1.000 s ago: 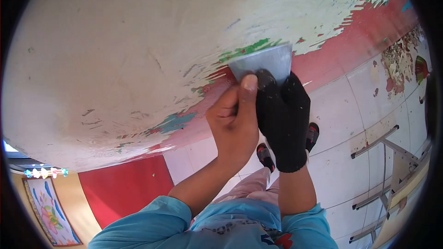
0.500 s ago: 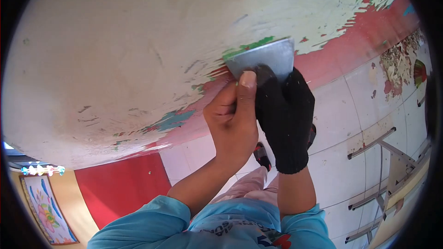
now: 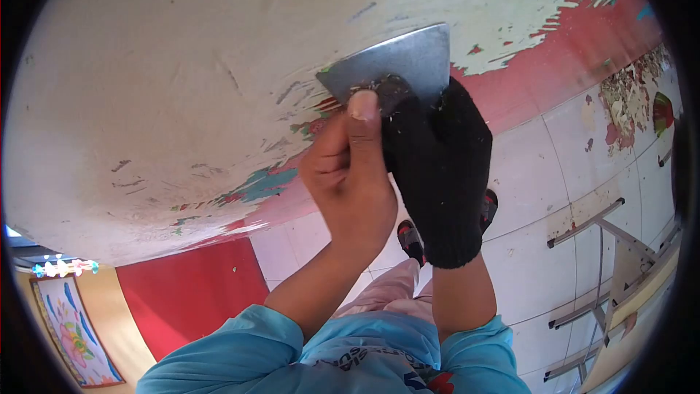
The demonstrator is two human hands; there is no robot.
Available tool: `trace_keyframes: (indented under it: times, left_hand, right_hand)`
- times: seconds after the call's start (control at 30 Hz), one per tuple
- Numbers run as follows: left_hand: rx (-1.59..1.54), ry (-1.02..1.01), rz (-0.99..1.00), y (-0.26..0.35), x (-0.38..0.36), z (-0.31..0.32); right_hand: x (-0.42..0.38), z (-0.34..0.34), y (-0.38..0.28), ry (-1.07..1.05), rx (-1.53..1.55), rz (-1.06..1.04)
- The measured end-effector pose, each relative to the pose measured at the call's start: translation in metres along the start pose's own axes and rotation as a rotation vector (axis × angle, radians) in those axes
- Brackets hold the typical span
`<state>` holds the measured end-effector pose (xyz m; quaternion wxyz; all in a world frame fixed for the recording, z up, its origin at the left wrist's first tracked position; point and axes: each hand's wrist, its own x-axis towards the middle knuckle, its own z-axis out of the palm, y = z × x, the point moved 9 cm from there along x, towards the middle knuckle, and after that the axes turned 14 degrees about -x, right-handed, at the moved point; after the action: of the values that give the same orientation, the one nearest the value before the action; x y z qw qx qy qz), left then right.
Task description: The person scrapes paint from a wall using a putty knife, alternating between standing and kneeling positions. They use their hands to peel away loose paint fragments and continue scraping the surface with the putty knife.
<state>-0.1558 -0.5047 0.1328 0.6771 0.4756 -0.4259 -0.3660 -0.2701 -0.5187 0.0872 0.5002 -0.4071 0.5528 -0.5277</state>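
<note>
A wide metal scraper [image 3: 397,58] lies against the wall [image 3: 168,73], its long edge on the pale surface where green and red paint remnants show. My right hand [image 3: 441,168], in a black knitted glove, is closed around the scraper's lower part; the handle is hidden. Bare, my left hand [image 3: 350,175] pinches the scraper's lower left part between thumb and curled fingers. Small paint flakes cling to the blade and glove near my left thumb. Red paint [image 3: 539,66] runs along the wall's lower part.
White floor tiles [image 3: 525,204] lie below, with paint debris [image 3: 631,102] at the right. A metal-legged folding frame [image 3: 627,233] stands at lower right. A red panel [image 3: 197,292] and a colourful picture [image 3: 76,332] are at lower left. Dark shoes [image 3: 410,241] show beneath my arms.
Both hands and the scraper have moved up and slightly left over the wall. The green patch at the blade's edge is mostly gone from view. Flakes now show on the blade.
</note>
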Motion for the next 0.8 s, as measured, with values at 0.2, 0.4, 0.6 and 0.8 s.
trace_keyframes:
  times: [0.2, 0.4, 0.6, 0.8]
  left_hand:
    - [0.021, -0.056, -0.073, -0.008, -0.003, 0.002]
    - [0.02, -0.063, -0.154, -0.017, -0.011, -0.006]
    - [-0.046, -0.074, -0.092, -0.013, -0.005, -0.008]
    - [-0.075, -0.009, -0.153, -0.027, -0.017, -0.011]
  right_hand:
    - [-0.002, -0.001, 0.007, -0.014, 0.074, 0.104]
    - [-0.009, -0.005, 0.017, 0.057, 0.201, 0.143]
    - [-0.011, 0.002, 0.027, -0.007, 0.161, 0.035]
    - [-0.043, 0.011, 0.063, -0.274, 0.168, 0.095]
